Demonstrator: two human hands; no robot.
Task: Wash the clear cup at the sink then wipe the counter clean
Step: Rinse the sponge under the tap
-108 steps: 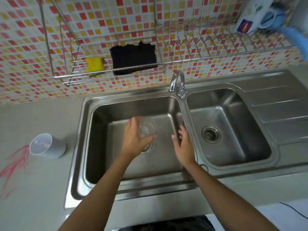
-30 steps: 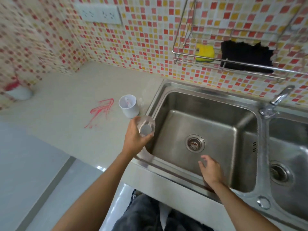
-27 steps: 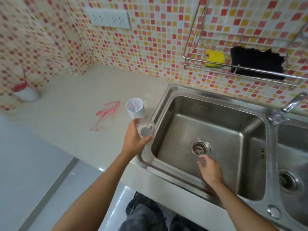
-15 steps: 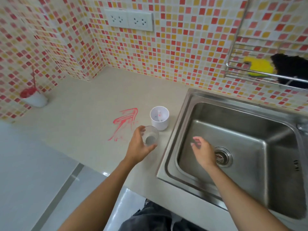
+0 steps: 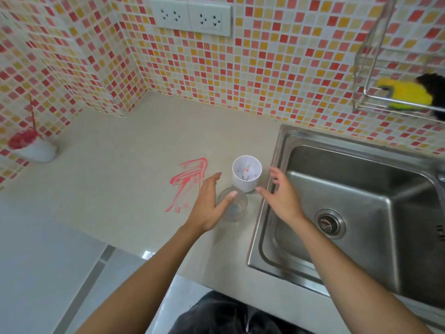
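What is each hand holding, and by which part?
Nothing. The left hand and right hand are open; the clear cup stands ungripped on the counter.

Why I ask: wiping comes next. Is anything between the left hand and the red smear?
Nothing visible does. The red smear lies bare on the counter beside the left hand; the clear cup and white cup stand to its right.

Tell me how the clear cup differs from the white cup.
The clear cup is see-through, the white cup opaque. The clear cup looks empty; the white cup holds something small with red on it. The clear cup stands nearer the front edge, the white cup behind it. Both stand upright beside the sink.
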